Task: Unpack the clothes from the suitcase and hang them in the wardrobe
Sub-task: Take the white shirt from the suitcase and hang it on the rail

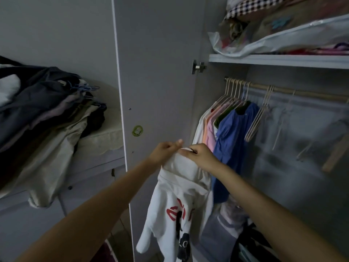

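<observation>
At the far left a heap of dark and beige clothes (43, 110) lies piled on a pale padded surface (103, 138), some with blue hanger hooks poking out of the pile. Next comes the open grey wardrobe door (154, 72), with a small round green sticker (137, 130) on its inner face. In front of the door's edge the person's left hand (165, 151) pinches the top of a white garment (177, 201), fingers curled on the fabric, and the right hand (200, 155) grips the same top edge just beside it, fingers curled over a thin dark piece that cannot be made out. The white garment hangs down between the forearms and shows red and black print low on its front. Further right, inside the wardrobe, a wooden rail (287, 90) carries pale hangers with white, pink and green tops and a blue dress (233, 133), then several empty hangers (258, 120). Above the rail a shelf (279, 61) holds bagged bedding (283, 33).
</observation>
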